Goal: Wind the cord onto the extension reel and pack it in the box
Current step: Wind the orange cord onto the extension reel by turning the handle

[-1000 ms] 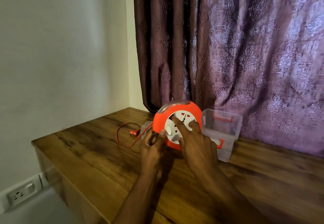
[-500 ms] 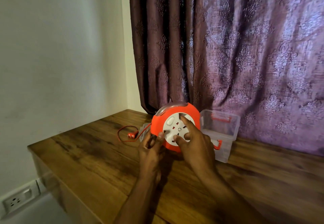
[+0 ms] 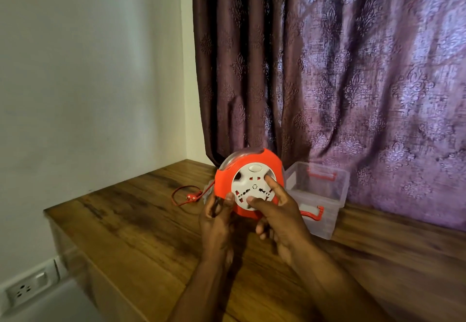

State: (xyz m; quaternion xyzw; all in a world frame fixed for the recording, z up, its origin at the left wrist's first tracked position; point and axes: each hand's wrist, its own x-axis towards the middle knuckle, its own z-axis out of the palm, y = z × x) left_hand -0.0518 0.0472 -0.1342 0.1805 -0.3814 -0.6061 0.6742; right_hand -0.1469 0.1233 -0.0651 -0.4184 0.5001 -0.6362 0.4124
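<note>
Left hand (image 3: 217, 217) gripping reel (image 3: 248, 183) rim (thumb up), right hand (image 3: 277, 210) fingertips pressing white face

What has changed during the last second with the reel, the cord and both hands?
The white socket dial of the orange extension reel has turned under the right hand fingers, and the loose red cord has shortened. The left hand still grips the reel; the clear plastic box is unmoved.
</note>
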